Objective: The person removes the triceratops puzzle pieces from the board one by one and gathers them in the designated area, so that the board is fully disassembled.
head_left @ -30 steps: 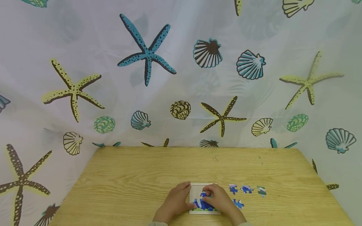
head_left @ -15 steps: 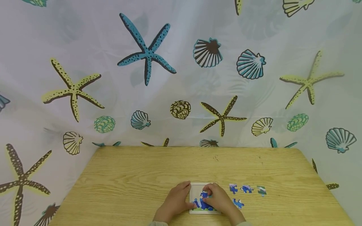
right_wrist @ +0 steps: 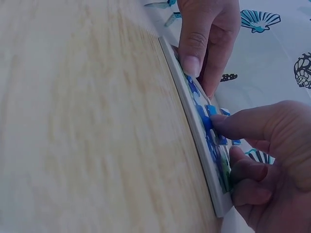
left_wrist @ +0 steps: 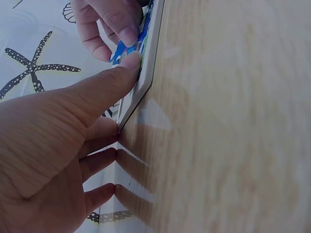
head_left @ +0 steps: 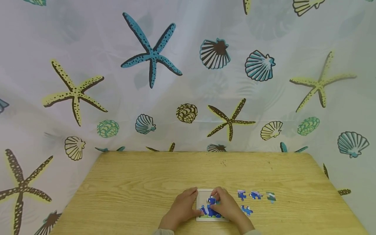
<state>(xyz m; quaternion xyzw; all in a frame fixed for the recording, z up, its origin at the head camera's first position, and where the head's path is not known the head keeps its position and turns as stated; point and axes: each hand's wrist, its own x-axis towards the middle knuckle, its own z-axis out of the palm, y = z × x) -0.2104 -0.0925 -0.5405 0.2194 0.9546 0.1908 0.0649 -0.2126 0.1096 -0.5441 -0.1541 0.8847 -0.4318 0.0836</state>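
A small white-rimmed puzzle tray [head_left: 212, 220] lies on the table in the head view, its lower part filled with blue and green jigsaw pieces. My left hand [head_left: 182, 205] holds the tray at its left side. In the left wrist view its thumb [left_wrist: 109, 87] reaches over the rim, and the other fingertips are at the tray's edge and on the tabletop. My right hand [head_left: 227, 207] bends over the tray's right side. Thumb and forefinger pinch a blue jigsaw piece [head_left: 211, 200] above the assembled ones. In the right wrist view, the right thumb [right_wrist: 233, 124] rests on blue.
Several loose jigsaw pieces lie right of the tray: a blue one [head_left: 242, 195], another blue one [head_left: 255, 195], a green and grey one [head_left: 271, 196] and one [head_left: 246, 210] nearer the right forearm. A curtain [head_left: 188, 81] printed with starfish and shells surrounds the wooden table [head_left: 147, 182].
My right hand has shifted slightly toward the tray's far side with the blue jigsaw piece. The left hand and loose pieces stay put; the head view tilts a little.
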